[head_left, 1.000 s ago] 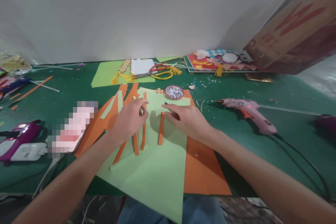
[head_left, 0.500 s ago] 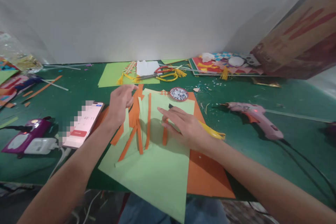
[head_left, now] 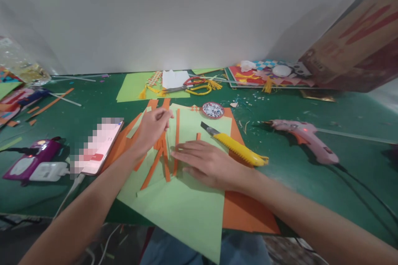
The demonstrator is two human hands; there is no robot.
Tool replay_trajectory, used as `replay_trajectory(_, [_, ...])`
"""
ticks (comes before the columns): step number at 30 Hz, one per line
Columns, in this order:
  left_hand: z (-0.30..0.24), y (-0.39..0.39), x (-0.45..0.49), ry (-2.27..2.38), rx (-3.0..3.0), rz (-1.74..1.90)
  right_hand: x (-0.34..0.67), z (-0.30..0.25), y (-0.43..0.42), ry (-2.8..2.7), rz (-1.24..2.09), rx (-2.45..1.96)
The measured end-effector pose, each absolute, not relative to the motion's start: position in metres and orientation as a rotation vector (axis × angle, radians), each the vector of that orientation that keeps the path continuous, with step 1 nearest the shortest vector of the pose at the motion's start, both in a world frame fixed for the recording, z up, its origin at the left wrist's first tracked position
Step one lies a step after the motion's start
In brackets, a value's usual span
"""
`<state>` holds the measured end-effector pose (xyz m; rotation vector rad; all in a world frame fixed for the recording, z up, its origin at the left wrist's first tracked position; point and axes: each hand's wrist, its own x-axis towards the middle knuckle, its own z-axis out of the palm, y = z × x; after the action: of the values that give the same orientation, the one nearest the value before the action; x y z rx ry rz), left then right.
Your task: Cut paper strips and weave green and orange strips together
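Note:
My left hand (head_left: 154, 127) has its fingers curled together in a pinch above the cut strips; what sits between the fingertips is too small to make out. Palm down on the light green paper (head_left: 186, 211), my right hand (head_left: 211, 163) has its fingers stretched out and holds nothing. Its fingertips reach an upright orange paper strip (head_left: 178, 132). More orange strips (head_left: 151, 169) lie crossed below my left hand. A yellow utility knife (head_left: 239, 148), blade out, rests just beyond my right hand. Under the green paper is orange paper (head_left: 248, 211).
A pink glue gun (head_left: 306, 136) with a lit red light lies at right. A phone (head_left: 102, 149) and a purple power adapter (head_left: 34, 159) are at left. Behind the paper are a small round dish (head_left: 213, 110) and scissors (head_left: 189, 87). A paper bag (head_left: 354, 45) stands back right.
My right hand has slid left and slightly toward me, uncovering the utility knife. My left hand has shifted right, its fingers drawn closer together.

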<state>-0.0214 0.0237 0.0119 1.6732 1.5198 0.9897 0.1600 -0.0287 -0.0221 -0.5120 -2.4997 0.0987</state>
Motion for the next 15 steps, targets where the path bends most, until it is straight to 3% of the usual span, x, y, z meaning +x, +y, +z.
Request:
replay_trajectory(7, [-0.002,0.024,-0.022,1.786,2.265,0.569,0.161,-0.018,-0.025,-2.401,0.04,-0.554])
replay_trajectory(15, [0.004,0.02,-0.018,1.882,2.39,0.349,0.159,-0.024,-0.026,-2.501,0.12,-0.444])
